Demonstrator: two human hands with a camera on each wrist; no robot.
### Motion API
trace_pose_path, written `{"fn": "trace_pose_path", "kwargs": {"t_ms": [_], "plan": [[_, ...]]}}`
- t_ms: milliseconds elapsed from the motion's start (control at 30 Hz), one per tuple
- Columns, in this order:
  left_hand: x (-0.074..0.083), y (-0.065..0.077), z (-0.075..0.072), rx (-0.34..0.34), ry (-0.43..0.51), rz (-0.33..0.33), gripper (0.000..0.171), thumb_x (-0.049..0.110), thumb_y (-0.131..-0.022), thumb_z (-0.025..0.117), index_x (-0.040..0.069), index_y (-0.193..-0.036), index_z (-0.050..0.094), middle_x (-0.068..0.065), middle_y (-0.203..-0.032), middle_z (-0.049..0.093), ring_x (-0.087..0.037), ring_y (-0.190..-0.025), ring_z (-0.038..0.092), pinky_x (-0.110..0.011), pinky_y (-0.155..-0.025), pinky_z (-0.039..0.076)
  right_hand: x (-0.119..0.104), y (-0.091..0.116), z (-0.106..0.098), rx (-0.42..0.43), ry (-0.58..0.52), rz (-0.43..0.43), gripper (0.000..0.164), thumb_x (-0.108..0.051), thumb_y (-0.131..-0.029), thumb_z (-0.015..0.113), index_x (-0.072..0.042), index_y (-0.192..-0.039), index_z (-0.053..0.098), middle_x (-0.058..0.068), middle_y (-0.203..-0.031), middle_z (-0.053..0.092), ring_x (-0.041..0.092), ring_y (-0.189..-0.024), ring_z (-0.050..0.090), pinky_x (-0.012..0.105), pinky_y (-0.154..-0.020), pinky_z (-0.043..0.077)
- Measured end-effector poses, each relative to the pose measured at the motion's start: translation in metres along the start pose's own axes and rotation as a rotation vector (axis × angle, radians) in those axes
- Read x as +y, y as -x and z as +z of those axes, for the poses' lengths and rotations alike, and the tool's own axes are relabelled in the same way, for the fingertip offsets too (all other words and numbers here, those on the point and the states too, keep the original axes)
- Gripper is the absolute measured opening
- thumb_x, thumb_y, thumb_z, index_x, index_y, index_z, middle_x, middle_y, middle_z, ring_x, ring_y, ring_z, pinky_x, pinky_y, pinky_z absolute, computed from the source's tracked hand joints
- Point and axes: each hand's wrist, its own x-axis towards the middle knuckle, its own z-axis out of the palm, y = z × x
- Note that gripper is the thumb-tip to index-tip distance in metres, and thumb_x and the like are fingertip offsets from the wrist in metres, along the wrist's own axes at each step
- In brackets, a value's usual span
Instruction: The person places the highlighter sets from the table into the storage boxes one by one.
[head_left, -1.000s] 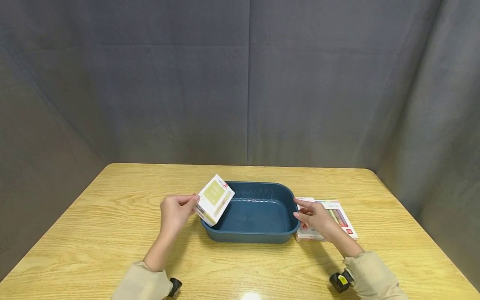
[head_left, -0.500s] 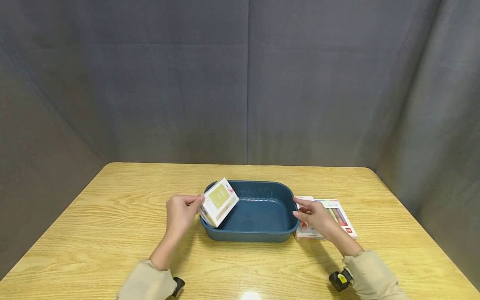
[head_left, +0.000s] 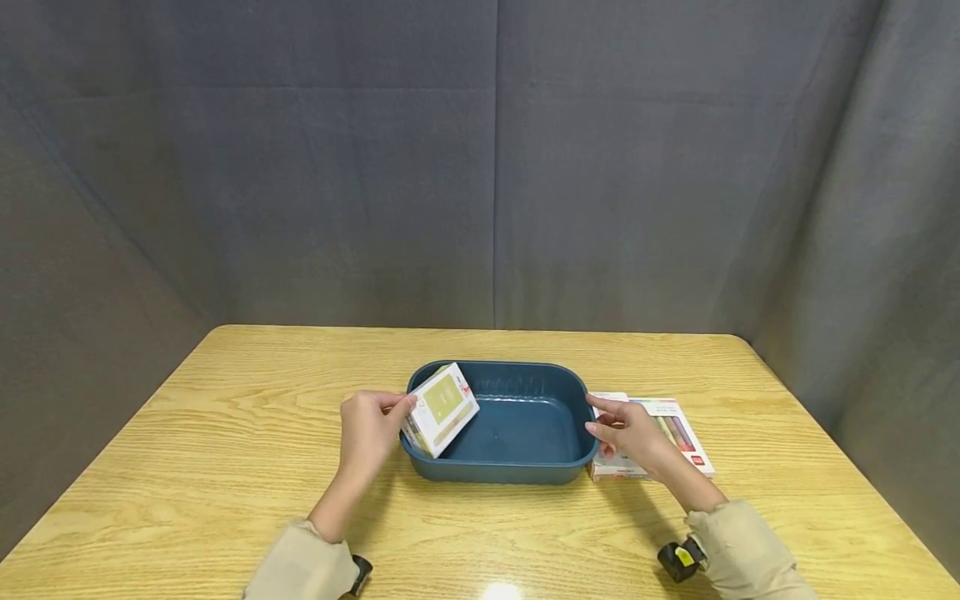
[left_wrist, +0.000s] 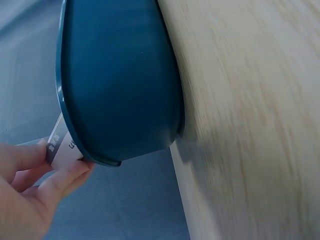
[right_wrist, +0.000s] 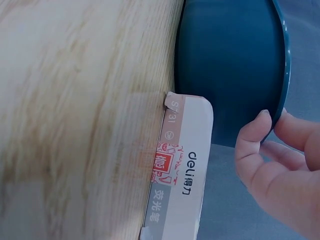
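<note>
At the left end of a dark blue plastic basin [head_left: 498,473], my left hand [head_left: 367,425] pinches a small white box with a yellow-green panel [head_left: 444,408] by its left edge. The box leans at a slant, its lower part inside the basin. In the left wrist view, thumb and fingers hold the box end [left_wrist: 65,147] right at the basin rim. My right hand [head_left: 630,433] pinches the opposite rim, as the right wrist view shows with the fingertips [right_wrist: 262,120] on it. Beneath that hand lies a white deli highlighter box [right_wrist: 185,165], partly hidden by it.
A wooden table [head_left: 187,467] carries everything, its far edge meeting a grey curtain [head_left: 375,208]. The highlighter packaging [head_left: 678,437] lies flat close against the basin's right side. A black device [head_left: 678,561] is strapped at the right wrist.
My left hand has moved a little to the right and the white box has gone lower into the basin's left end. The right hand stays at the rim.
</note>
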Motion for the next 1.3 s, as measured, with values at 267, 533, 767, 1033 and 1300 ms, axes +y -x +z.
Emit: {"fn": "trace_pose_path", "kwargs": {"t_ms": [267,533,767,1033,1300], "plan": [[0.002,0.004,-0.002,-0.041,-0.203,0.092,0.017,0.013,-0.074,0.073,0.001,-0.062,0.069,-0.005,-0.06,0.062,-0.011,-0.05,0.046,-0.025,-0.046,0.036,0.0,0.001,-0.001,0.0,-0.002,0.009,0.05,-0.002,-0.089,0.053,0.006,-0.134,0.033,0.013,-0.078,0.05,0.016,-0.056,0.048,0.026,-0.052,0.043],[0.001,0.007,0.002,-0.139,-0.24,0.095,0.019,0.01,-0.072,0.074,0.004,-0.056,0.067,-0.001,-0.057,0.06,-0.009,-0.05,0.045,-0.025,-0.047,0.037,0.002,0.002,0.0,-0.004,0.006,-0.025,0.051,-0.004,-0.089,0.054,0.009,-0.133,0.033,0.012,-0.077,0.052,0.016,-0.056,0.049,0.026,-0.051,0.044],[0.0,0.005,0.002,-0.166,-0.233,0.091,0.017,0.01,-0.073,0.073,0.004,-0.058,0.067,0.0,-0.056,0.058,-0.009,-0.049,0.042,-0.022,-0.046,0.034,0.002,0.002,0.001,-0.003,0.008,-0.038,0.05,-0.002,-0.088,0.054,0.009,-0.133,0.033,0.014,-0.078,0.053,0.015,-0.056,0.049,0.026,-0.051,0.044],[0.0,0.001,-0.002,-0.223,-0.219,0.147,0.006,0.008,-0.072,0.074,0.002,-0.072,0.071,-0.004,-0.068,0.064,-0.011,-0.058,0.051,-0.025,-0.052,0.042,0.001,0.001,0.0,-0.017,0.012,-0.061,0.051,-0.003,-0.088,0.054,0.01,-0.133,0.032,0.013,-0.078,0.053,0.017,-0.056,0.051,0.027,-0.051,0.045],[-0.003,-0.006,-0.009,-0.321,-0.191,0.078,0.019,0.011,-0.073,0.073,0.0,-0.088,0.071,-0.007,-0.084,0.065,-0.014,-0.067,0.053,-0.027,-0.058,0.044,0.002,0.001,-0.001,-0.001,0.036,-0.047,0.051,-0.004,-0.088,0.055,0.009,-0.132,0.035,0.016,-0.08,0.054,0.017,-0.056,0.052,0.027,-0.052,0.046]]}}
